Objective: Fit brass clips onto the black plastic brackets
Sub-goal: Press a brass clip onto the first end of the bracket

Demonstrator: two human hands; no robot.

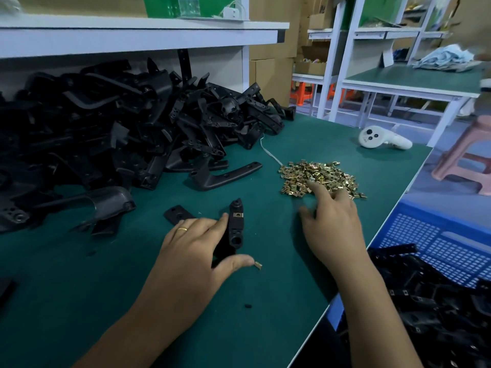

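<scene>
Green-matted workbench (79,288) in a workshop, with both hands at work between a bracket and a heap of clips.

On the mat, the left hand (196,251) grips a black plastic bracket (235,227), fingers curled over it and thumb underneath; one brass clip (238,214) already sits on the bracket's upper part, and a loose clip (258,265) lies just beside the thumb tip. The right hand (332,224) reaches with fingers spread apart, fingertips touching the near edge of the brass clip pile (318,176); whether it pinches one I cannot tell. A large heap of black brackets (106,123) fills the bench's left under a white shelf (132,35). A white controller (382,139) lies far right, and a blue crate (438,248) holding black parts stands beside the bench.
</scene>
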